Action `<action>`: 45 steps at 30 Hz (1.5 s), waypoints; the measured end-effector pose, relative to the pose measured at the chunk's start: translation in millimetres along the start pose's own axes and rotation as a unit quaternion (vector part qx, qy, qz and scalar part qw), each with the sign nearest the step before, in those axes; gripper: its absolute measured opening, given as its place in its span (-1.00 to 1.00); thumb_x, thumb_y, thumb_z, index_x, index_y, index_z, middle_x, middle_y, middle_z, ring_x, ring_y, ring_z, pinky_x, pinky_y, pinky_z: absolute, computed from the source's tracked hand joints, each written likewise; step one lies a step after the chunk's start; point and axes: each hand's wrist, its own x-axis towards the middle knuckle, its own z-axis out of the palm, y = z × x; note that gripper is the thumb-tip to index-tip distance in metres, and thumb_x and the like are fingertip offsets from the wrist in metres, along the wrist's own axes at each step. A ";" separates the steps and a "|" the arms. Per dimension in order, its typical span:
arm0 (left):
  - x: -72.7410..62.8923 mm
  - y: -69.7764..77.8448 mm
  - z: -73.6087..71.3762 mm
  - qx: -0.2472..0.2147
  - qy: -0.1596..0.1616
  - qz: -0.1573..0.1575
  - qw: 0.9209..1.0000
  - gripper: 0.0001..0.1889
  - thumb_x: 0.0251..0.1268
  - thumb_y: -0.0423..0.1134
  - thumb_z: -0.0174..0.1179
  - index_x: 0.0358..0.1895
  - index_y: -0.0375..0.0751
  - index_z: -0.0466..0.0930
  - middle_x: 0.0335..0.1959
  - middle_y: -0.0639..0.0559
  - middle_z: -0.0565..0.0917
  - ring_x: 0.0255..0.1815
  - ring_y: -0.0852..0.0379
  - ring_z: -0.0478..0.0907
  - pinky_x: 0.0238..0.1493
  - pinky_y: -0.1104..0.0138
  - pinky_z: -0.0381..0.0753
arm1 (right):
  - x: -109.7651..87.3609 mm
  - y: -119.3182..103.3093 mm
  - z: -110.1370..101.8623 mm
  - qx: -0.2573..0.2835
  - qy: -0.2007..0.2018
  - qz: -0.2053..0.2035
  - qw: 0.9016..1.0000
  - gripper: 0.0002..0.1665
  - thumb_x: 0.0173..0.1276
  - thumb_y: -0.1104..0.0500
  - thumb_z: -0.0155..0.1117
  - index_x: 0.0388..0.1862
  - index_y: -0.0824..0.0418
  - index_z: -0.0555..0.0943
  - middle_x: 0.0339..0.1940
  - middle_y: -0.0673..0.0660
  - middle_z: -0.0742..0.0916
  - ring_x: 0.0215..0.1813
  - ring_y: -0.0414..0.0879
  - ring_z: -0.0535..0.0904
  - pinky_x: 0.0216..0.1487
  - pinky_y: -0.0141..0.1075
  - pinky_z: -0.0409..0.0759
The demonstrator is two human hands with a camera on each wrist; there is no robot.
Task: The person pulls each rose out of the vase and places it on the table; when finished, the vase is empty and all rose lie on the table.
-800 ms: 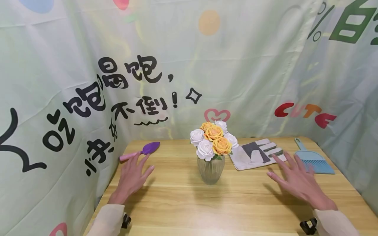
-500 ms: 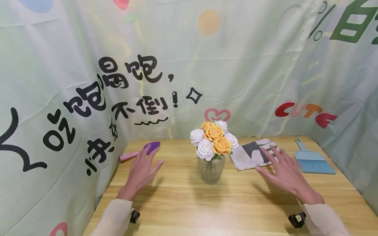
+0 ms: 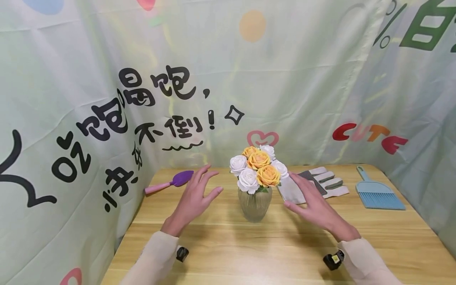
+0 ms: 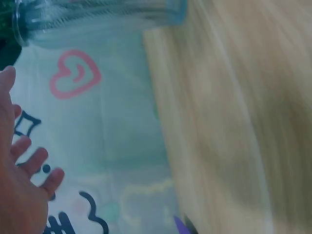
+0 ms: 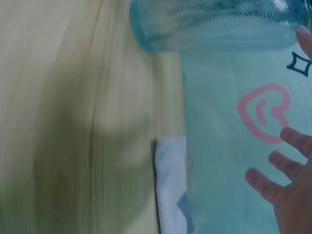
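Printed fabric sheets wall in the light wooden table, at whose middle stands a ribbed clear glass vase of white and orange roses. Left hand and right hand hover on either side of the vase, near but apart from it, fingers spread and relaxed, holding nothing. Behind the right hand lies a grey-and-white work glove, a small blue dustpan brush farther right, and a purple trowel with a pink handle far left.
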 end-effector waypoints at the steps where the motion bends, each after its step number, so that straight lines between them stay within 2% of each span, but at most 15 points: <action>1: 2.1 3.8 1.7 -0.010 0.003 0.011 1.000 -0.45 0.59 0.07 0.33 0.51 0.00 0.52 0.70 -0.16 0.33 0.67 -0.26 0.32 0.59 -0.35 0.39 | 0.6 -2.2 3.1 0.008 -0.003 0.003 1.000 0.11 0.48 -0.13 0.50 0.82 0.07 0.15 0.73 0.35 0.35 0.66 0.44 0.27 0.47 0.57 0.36; 6: 10.3 20.2 9.6 -0.039 0.000 0.066 0.997 -0.50 0.59 -0.04 0.35 0.46 -0.06 0.54 0.66 -0.15 0.39 0.66 -0.21 0.35 0.60 -0.23 0.46 | 1.7 -12.8 18.5 0.044 -0.014 0.021 0.999 0.09 0.48 -0.14 0.50 0.75 0.25 0.18 0.69 0.43 0.37 0.58 0.44 0.41 0.45 0.48 0.49; 9: 14.1 26.6 14.0 -0.049 0.000 0.096 0.994 -0.54 0.60 -0.10 0.34 0.43 -0.12 0.55 0.62 -0.16 0.43 0.63 -0.18 0.39 0.60 -0.16 0.49 | 3.0 -17.0 29.9 0.099 -0.021 0.015 0.995 0.05 0.48 -0.06 0.53 0.72 0.24 0.21 0.65 0.43 0.42 0.57 0.46 0.45 0.44 0.39 0.58; 13: 17.9 34.1 19.6 -0.058 0.007 0.115 0.992 -0.60 0.61 -0.17 0.32 0.37 -0.20 0.59 0.55 -0.20 0.50 0.58 -0.17 0.44 0.59 -0.11 0.52 | 5.0 -21.8 43.6 0.186 -0.033 0.005 0.982 0.02 0.44 0.05 0.59 0.69 0.22 0.23 0.62 0.42 0.44 0.56 0.46 0.47 0.38 0.18 0.69; 18: 23.4 41.8 26.3 -0.078 0.022 0.120 0.989 -0.67 0.63 -0.27 0.29 0.32 -0.25 0.62 0.47 -0.21 0.57 0.52 -0.17 0.49 0.52 -0.10 0.58 | 6.5 -25.5 56.0 0.246 -0.036 0.007 0.968 0.10 0.39 0.08 0.64 0.71 0.23 0.21 0.65 0.40 0.41 0.60 0.44 0.41 0.37 0.10 0.72; 22: 28.1 44.9 32.2 -0.106 0.040 0.115 0.987 -0.70 0.63 -0.33 0.27 0.30 -0.25 0.64 0.41 -0.18 0.64 0.46 -0.14 0.55 0.50 -0.07 0.60 | 7.1 -25.5 63.0 0.262 -0.028 0.023 0.964 0.12 0.37 0.09 0.65 0.73 0.20 0.19 0.67 0.38 0.39 0.60 0.45 0.42 0.36 0.06 0.74; 28: 34.0 49.0 44.1 -0.146 0.058 0.087 0.984 -0.67 0.62 -0.38 0.24 0.33 -0.30 0.66 0.30 -0.20 0.69 0.38 -0.15 0.59 0.44 -0.03 0.65 | 8.2 -26.0 69.5 0.270 -0.013 0.028 0.962 0.10 0.39 0.15 0.63 0.71 0.26 0.17 0.68 0.46 0.38 0.61 0.49 0.39 0.39 0.13 0.71; 32: 37.3 51.5 50.4 -0.164 0.059 0.070 0.982 -0.65 0.61 -0.42 0.22 0.35 -0.34 0.65 0.32 -0.25 0.68 0.38 -0.20 0.59 0.44 -0.05 0.66 | 8.7 -27.7 72.0 0.285 -0.011 0.033 0.958 0.11 0.40 0.18 0.61 0.71 0.32 0.12 0.68 0.50 0.36 0.63 0.50 0.36 0.41 0.14 0.69; 37: 40.1 54.5 53.6 -0.173 0.064 0.045 0.982 -0.67 0.60 -0.40 0.26 0.31 -0.35 0.67 0.33 -0.24 0.71 0.39 -0.20 0.61 0.46 -0.07 0.64 | 9.0 -28.4 74.6 0.303 -0.010 0.034 0.952 0.11 0.40 0.20 0.62 0.72 0.24 0.13 0.68 0.48 0.37 0.61 0.50 0.38 0.39 0.10 0.71; 40: 42.4 56.8 53.8 -0.183 0.079 0.038 0.979 -0.67 0.57 -0.40 0.29 0.30 -0.37 0.66 0.27 -0.27 0.73 0.33 -0.20 0.66 0.42 -0.04 0.70 | 9.2 -28.4 75.2 0.302 -0.007 0.030 0.953 0.08 0.40 0.20 0.61 0.70 0.22 0.15 0.67 0.49 0.37 0.59 0.53 0.39 0.36 0.11 0.74; 45: 47.1 61.3 52.5 -0.210 0.115 0.043 0.970 -0.67 0.51 -0.47 0.33 0.26 -0.40 0.65 0.18 -0.29 0.74 0.19 -0.22 0.73 0.31 -0.01 0.77 | 10.2 -27.9 76.1 0.290 -0.005 0.027 0.957 0.09 0.41 0.18 0.61 0.71 0.21 0.14 0.67 0.48 0.37 0.59 0.52 0.40 0.36 0.10 0.74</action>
